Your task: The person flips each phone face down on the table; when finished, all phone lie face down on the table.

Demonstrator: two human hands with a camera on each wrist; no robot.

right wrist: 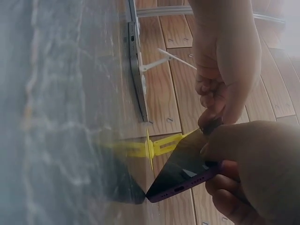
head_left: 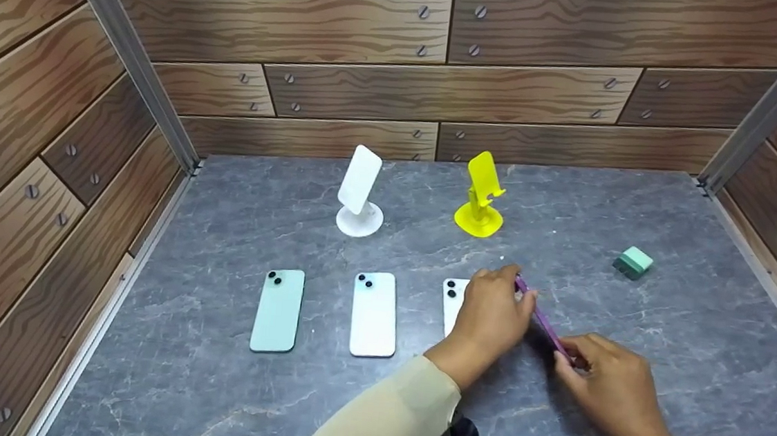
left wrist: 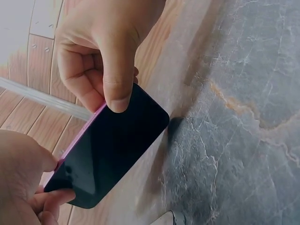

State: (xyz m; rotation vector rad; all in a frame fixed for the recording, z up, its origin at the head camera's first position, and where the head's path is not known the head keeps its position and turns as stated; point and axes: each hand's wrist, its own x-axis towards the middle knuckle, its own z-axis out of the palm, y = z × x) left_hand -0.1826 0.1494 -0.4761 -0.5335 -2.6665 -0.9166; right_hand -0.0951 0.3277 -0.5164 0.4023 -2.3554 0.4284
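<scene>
Both hands hold a purple smartphone (head_left: pixel 540 319), tilted up on edge, its dark screen (left wrist: pixel 117 145) showing in the left wrist view. My left hand (head_left: pixel 497 313) pinches its far end, and my right hand (head_left: pixel 614 385) pinches the near end between thumb and fingers. In the right wrist view a lower corner of the phone (right wrist: pixel 176 171) comes right down to the tabletop. Partly hidden under my left hand lies a white phone (head_left: pixel 451 309), camera side up. Further left are another white phone (head_left: pixel 374 317) and a mint green phone (head_left: pixel 277 313), both face down.
Behind the phones stand a white phone stand (head_left: pixel 359 188) and a yellow phone stand (head_left: pixel 481 197). A small two-tone green block (head_left: pixel 633 263) sits at the right. Wood-patterned walls (head_left: pixel 375 30) enclose the grey marbled table (head_left: pixel 174 381) at the back and sides.
</scene>
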